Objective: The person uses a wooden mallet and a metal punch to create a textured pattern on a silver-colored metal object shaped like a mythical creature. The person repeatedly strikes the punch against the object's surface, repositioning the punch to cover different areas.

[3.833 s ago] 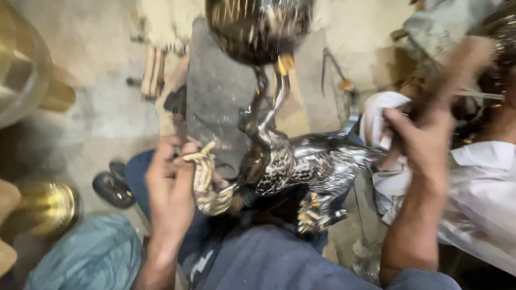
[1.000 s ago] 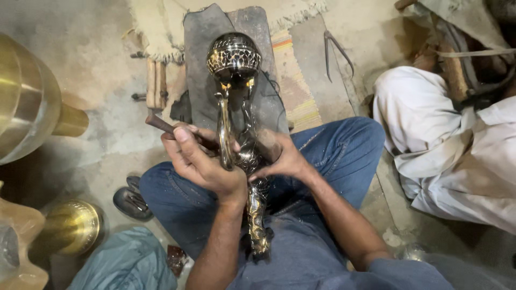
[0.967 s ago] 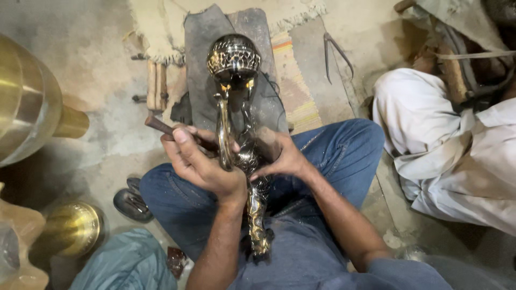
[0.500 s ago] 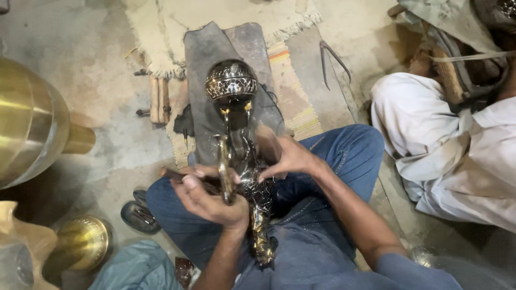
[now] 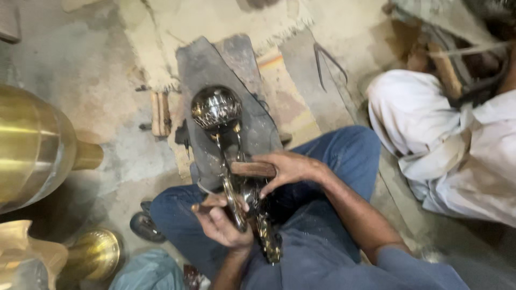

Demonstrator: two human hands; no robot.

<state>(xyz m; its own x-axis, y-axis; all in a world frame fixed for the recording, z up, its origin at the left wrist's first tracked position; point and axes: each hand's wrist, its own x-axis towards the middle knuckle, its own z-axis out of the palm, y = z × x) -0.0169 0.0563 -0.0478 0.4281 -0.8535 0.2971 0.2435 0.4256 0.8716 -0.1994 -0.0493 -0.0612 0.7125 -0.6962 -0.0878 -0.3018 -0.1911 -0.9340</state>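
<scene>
1. engraved metal ornament [image 5: 236,177] lies across the lap, its ball end over the dark slab [image 5: 204,70] on the floor.
2. left hand [image 5: 223,225] fingers clenched around its stem.
3. right hand [image 5: 287,166] grasps a wooden-handled tool [image 5: 252,169] against it; engraving looks well advanced, unfinished.

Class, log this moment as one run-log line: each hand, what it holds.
left hand: grips ornate metal figure | right hand: holds wooden block against figure | seated on floor

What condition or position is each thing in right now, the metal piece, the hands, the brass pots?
Ornate metal figure: across the lap, ball end on the grey mat.
Left hand: closed on a wooden-handled tool.
Right hand: resting on a wooden block.
Brass vases: lying on their sides.
</scene>
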